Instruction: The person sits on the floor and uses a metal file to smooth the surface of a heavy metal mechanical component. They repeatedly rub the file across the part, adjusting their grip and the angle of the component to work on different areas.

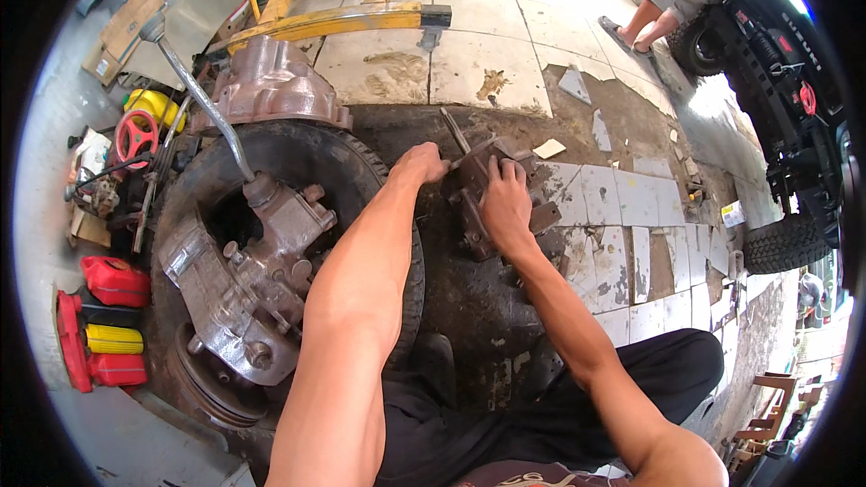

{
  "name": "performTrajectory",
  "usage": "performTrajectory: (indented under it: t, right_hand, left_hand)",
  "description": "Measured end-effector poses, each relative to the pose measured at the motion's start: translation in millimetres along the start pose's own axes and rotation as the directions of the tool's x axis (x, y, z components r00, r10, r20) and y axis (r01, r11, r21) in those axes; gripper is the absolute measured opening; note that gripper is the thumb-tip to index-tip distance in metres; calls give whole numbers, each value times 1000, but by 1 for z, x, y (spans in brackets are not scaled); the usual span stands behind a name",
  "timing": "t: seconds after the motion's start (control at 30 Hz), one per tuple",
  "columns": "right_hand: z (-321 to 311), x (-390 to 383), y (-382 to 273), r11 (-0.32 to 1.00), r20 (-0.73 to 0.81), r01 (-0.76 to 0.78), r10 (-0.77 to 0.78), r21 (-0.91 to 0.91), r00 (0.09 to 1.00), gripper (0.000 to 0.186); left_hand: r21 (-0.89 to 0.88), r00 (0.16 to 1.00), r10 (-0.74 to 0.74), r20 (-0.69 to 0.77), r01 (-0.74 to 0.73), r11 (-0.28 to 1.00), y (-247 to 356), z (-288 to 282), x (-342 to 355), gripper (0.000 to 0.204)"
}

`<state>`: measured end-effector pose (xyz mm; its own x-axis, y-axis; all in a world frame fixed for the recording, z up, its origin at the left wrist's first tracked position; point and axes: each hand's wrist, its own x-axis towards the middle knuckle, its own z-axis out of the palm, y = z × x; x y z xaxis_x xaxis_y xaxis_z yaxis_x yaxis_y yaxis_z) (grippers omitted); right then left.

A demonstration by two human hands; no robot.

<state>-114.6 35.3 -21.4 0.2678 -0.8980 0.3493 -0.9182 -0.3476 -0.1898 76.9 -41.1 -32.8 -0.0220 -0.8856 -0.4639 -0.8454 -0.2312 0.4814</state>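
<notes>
Cracked white tiles and oil-dark concrete make up the workshop floor point(505, 63) where I sit, black trousers at the bottom of my view. Just past twelve o'clock from my knees lies a rusty cast-metal housing point(478, 194), resting on the floor with its long axis running from about five o'clock up to eleven. A thin steel rod point(455, 131) sticks out from its far end toward eleven o'clock. My left hand point(420, 163) is curled at the housing's left edge by the base of the rod; whether it grips the rod or the casting, I cannot tell. My right hand point(506, 203) lies flat and spread on top of the housing, pressing it down. The two hands are near each other but not touching. At nine o'clock a worn tyre point(298, 153) lies flat, carrying a greasy gearbox point(244, 280) with a long bent lever point(203, 99); my left forearm crosses over the tyre's edge. Red and yellow jerrycans point(108, 316) stand further left. A yellow steel frame point(343, 18) lies at eleven o'clock. At one o'clock another person's legs point(654, 18) stand beside a dark vehicle point(785, 90).
</notes>
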Motion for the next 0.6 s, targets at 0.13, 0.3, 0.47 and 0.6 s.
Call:
performTrajectory:
  t: [0.13, 0.3, 0.47, 0.6]
  right_hand:
    - [-1, 5, 16, 997, -54, 82, -82, -10, 995, 52]
    - [2, -11, 13, 998, -1, 54, -54, -35, 999, 60]
    - [6, 12, 1, 999, -23, 4, -5, -54, 1000, 77]
    - [6, -12, -14, 995, 3, 15, -15, -98, 1000, 83]
  left_hand:
    - [-19, 1000, -4, -8, 4, 1000, -1, 0, 1, 52]
    - [-35, 1000, -21, -8, 21, 999, -18, 7, 10, 52]
    - [-42, 1000, -11, 21, 12, 999, -19, 10, 8, 51]
    - [-35, 1000, -14, -10, 13, 999, -24, 12, 9, 52]
